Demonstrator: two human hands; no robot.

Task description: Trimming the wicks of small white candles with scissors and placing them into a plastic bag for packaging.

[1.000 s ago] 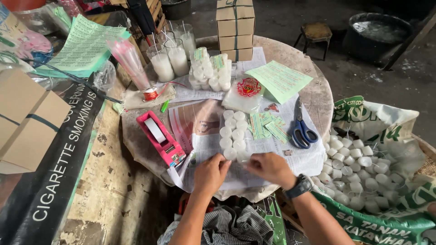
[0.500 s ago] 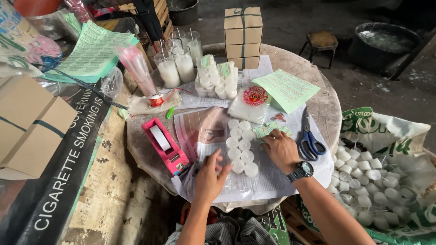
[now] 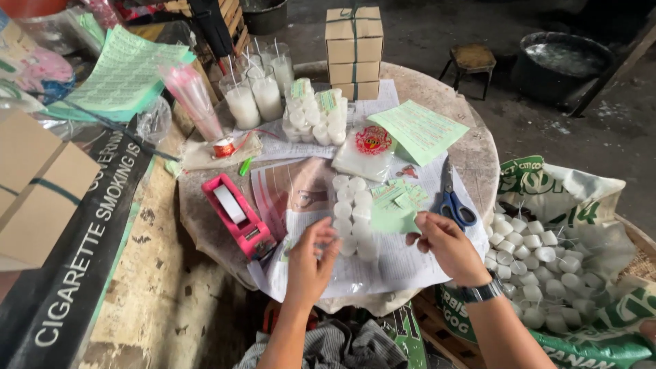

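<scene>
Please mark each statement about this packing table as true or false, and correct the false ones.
1. The right hand holds a pale green paper slip. True.
2. The blue-handled scissors are in the left hand. False: they lie on the newspaper, to the right of the slip, and the left hand rests by the double row of small white candles.
3. The pink tape dispenser lies to the left of the candle rows. True.
4. The stacked cardboard boxes stand at the near edge of the round table. False: they stand at its far edge.
5. A sack of loose white candles sits to the right of the table. True.
</scene>
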